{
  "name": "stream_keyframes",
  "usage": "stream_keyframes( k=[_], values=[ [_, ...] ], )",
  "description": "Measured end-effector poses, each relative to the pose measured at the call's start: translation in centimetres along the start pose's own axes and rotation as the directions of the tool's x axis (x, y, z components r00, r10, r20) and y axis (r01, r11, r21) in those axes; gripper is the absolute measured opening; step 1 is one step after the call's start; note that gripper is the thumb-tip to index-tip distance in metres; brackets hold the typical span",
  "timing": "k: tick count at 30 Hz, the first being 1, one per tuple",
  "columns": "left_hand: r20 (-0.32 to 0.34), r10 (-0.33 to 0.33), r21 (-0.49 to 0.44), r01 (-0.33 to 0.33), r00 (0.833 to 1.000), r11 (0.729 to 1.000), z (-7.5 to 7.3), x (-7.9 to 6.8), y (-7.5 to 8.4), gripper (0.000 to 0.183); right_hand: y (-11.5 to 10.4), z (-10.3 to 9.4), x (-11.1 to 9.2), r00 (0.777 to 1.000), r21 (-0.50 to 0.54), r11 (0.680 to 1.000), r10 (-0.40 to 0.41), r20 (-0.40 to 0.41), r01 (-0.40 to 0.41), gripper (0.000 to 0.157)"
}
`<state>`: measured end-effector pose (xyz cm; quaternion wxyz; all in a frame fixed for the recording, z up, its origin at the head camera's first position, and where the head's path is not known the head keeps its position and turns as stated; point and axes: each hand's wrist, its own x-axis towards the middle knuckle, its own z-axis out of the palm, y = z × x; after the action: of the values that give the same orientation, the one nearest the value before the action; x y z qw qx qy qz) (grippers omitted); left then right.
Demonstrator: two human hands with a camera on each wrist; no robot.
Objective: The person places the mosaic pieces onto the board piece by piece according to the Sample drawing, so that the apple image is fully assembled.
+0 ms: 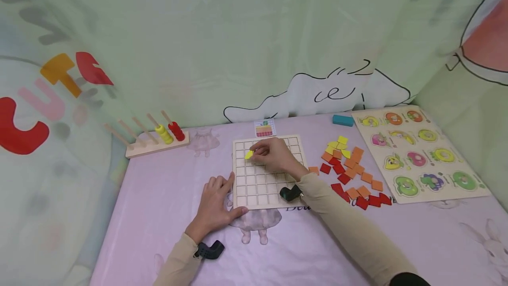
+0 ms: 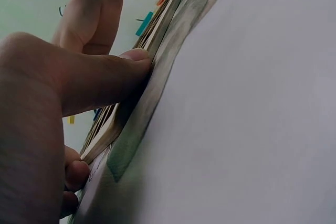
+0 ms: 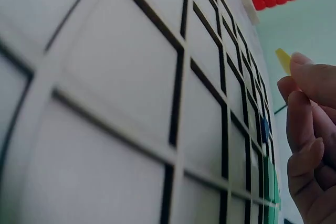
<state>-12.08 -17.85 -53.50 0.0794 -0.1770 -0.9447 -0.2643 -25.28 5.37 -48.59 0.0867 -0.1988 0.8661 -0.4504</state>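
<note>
My right hand [image 1: 273, 154] pinches a small yellow tile [image 1: 249, 155] between thumb and fingertips, over the upper left part of a wooden grid board [image 1: 254, 189]. That yellow tile [image 3: 283, 60] juts past the fingertips in the right wrist view, raised above the grid cells. My left hand [image 1: 214, 200] rests at the board's lower left corner, thumb along the near edge and fingers by the left side. Seen from the left wrist, the thumb [image 2: 121, 72] touches the board's edge. My right hand hides some cells from the head camera.
Loose yellow tiles [image 1: 337, 144], orange tiles [image 1: 363, 191] and red tiles [image 1: 344, 178] lie right of the board. A picture card [image 1: 264, 128] sits behind it, a teal block [image 1: 343, 120] farther right. A fruit puzzle board [image 1: 405, 140] lies far right, a peg stand [image 1: 152, 147] back left.
</note>
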Motion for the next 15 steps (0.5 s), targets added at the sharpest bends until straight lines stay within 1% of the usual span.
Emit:
stream_keyframes(
  k=[6,9,15],
  values=[
    [-0.006,0.003,0.005,-0.003,1.000,1.000,-0.1,0.1,0.1,0.104,-1.0,1.4,0.6,0.998,-0.126,0.991,-0.026,0.063,0.034,0.024],
    [0.001,0.004,0.017,-0.004,1.000,1.000,-0.1,0.1,0.0,0.104,-1.2,1.9,0.7,0.997,-0.176,0.983,-0.035,0.067,0.046,0.023],
    [0.008,-0.003,0.027,0.003,1.000,1.000,0.1,0.0,-0.1,0.104,-1.4,2.3,0.6,0.996,-0.240,0.969,-0.047,0.070,0.063,0.022]
  ],
)
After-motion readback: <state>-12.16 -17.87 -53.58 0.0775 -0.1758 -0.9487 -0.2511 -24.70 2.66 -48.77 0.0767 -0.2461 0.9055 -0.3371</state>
